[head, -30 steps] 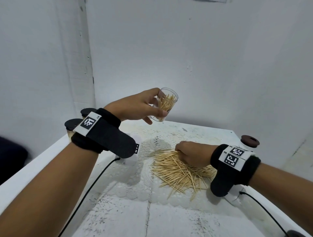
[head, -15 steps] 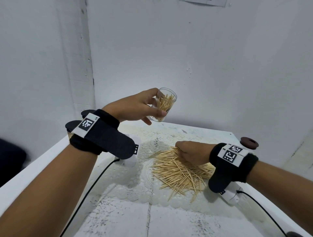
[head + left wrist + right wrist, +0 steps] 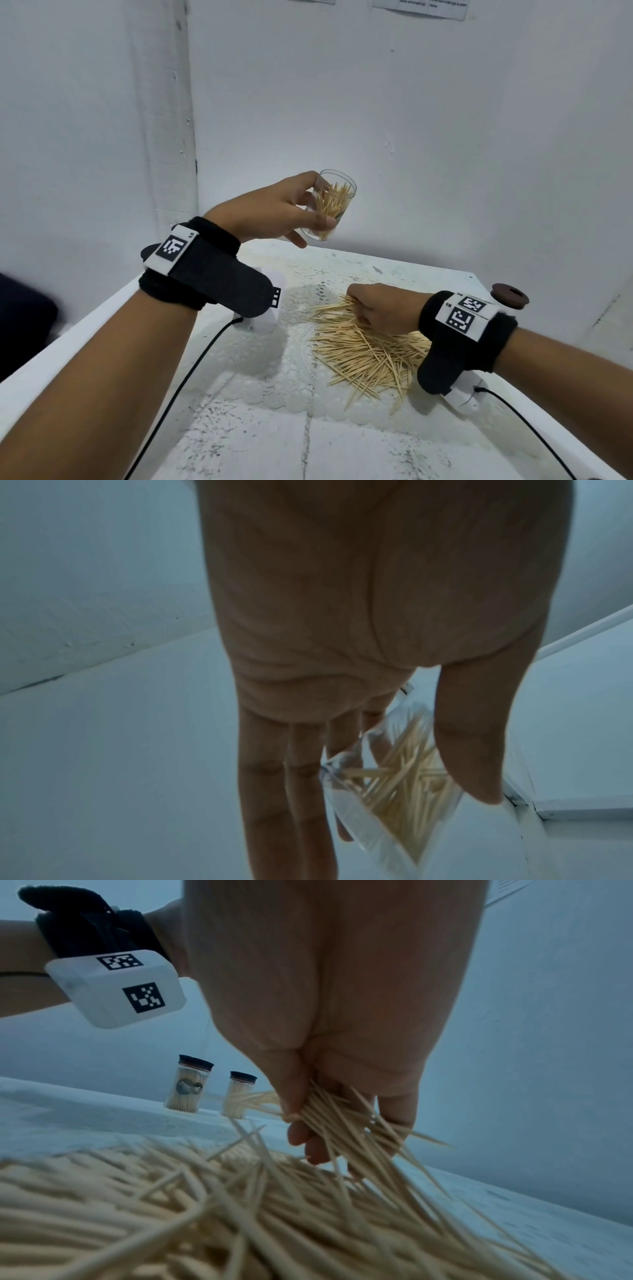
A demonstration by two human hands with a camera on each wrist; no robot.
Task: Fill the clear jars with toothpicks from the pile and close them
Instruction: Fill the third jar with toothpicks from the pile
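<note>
My left hand [image 3: 274, 212] holds a clear jar [image 3: 334, 205] in the air above the back of the table, tilted, its open mouth up and to the right. The jar [image 3: 394, 785] is partly filled with toothpicks, my thumb and fingers around its wall. My right hand [image 3: 376, 308] is down on the pile of toothpicks [image 3: 370, 356] on the lace mat, its fingers curled round a bunch of toothpicks [image 3: 335, 1123]. A brown lid [image 3: 510, 296] sits at the table's right edge, behind my right wrist.
Two filled jars with dark lids [image 3: 188, 1085] [image 3: 238, 1095] stand at the back left of the table. The table [image 3: 239, 445] is white with raised edges and sits in a corner of white walls. Camera cables run from both wrists.
My left hand has lifted the jar a little higher. My right hand has stayed on the pile, gathering toothpicks in its fingers.
</note>
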